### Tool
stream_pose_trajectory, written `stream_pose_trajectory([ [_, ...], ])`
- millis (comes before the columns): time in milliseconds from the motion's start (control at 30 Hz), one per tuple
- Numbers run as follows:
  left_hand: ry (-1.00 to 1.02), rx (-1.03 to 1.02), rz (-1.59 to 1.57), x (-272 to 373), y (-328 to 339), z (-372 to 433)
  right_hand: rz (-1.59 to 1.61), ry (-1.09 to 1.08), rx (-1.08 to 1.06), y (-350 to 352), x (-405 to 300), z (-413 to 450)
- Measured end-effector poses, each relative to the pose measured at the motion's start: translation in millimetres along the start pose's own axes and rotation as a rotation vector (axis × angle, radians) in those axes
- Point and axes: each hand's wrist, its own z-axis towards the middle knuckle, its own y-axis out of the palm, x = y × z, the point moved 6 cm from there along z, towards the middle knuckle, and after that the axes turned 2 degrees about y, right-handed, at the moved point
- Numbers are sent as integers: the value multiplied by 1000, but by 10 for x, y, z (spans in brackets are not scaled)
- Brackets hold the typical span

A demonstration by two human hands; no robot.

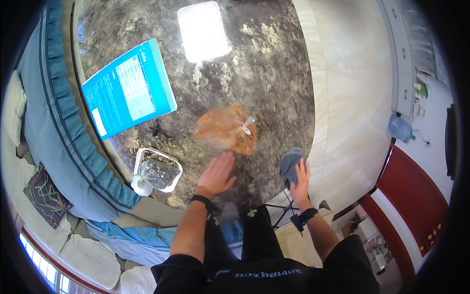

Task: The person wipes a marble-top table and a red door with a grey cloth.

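My left hand rests palm down over the dark mottled tabletop, thumb apart, holding nothing. Just beyond its fingertips lies a knotted clear plastic bag with something orange inside; its tied neck faces right. At the table's right edge, my right hand grips a bunched grey cloth. Left of my left hand stands a white plastic tub of what look like dark seeds or shells. A second knotted clear bag with dark, speckled contents sits in the tub, its neck hanging over the rim.
A blue booklet lies at the left, with small dark scraps near its lower edge. Farther off is a glaring white rectangle, too overexposed to identify. A blue-covered sofa borders the left side; pale floor tiles stretch along the right.
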Motion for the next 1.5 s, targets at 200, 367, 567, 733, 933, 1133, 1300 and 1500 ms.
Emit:
stream_pose_trajectory([
  [200,-9,-20,-18,-28,51,20,45,321,323,520,-138,-460],
  [367,21,-15,0,-19,28,62,226,570,575,454,266,-143],
  [567,33,90,-63,-32,-50,14,51,99,421,-123,108,1130],
  [733,32,138,-93,-23,-90,44,-273,-193,233,-345,-902,2393],
  [933,26,126,-61,-58,-146,7,-319,-772,-175,122,-2585,2807],
  [1133,23,130,-87,-50,-168,10,-431,-908,-322,172,-2827,2827],
  [1300,15,101,-131,-48,-128,10,-453,-931,-342,136,-2891,2800],
  [1500,25,149,-55,-40,-159,22,65,-907,-259,-58,-3079,2939],
])
